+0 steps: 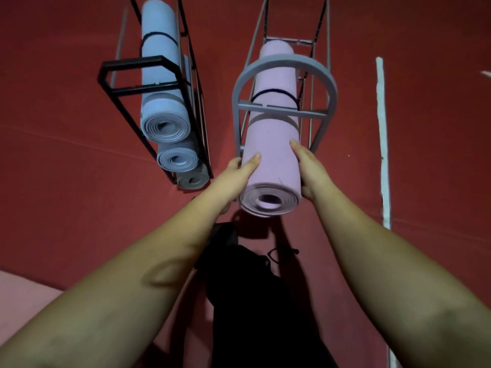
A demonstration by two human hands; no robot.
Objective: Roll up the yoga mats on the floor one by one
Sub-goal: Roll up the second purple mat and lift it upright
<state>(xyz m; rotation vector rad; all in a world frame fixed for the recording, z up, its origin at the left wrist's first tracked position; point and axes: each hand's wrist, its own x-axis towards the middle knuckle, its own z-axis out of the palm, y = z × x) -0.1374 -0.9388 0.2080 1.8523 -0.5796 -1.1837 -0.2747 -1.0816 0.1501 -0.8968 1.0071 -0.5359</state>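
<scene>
Two hands of mine hold one rolled pink yoga mat (271, 144) upright inside the grey metal rack (284, 67). My left hand (240, 172) grips the mat's left side near its top end, thumb lying across the front of the roll and the fingers wrapped round behind it. My right hand (309, 168) presses against the mat's right side, fingers curled round the back, where I cannot see them. The roll passes through the rack's arched grey hoop, and a black strap (275, 92) circles it just above the rack's crossbar. Its spiral end faces me, above my dark trousers (255, 301).

To the left stands a black metal rack (125, 75) holding three rolled mats in a row: a tall blue mat (162, 75) bound with a black strap, a shorter blue mat (178, 158) in front of it, and a grey mat (192, 179) nearest me. Both racks stand on the red floor (66, 142). A white line (382, 128) runs along the floor at the right, and a pink surface (21, 301) shows at the lower left corner. I can read no brand, label or writing anywhere.
</scene>
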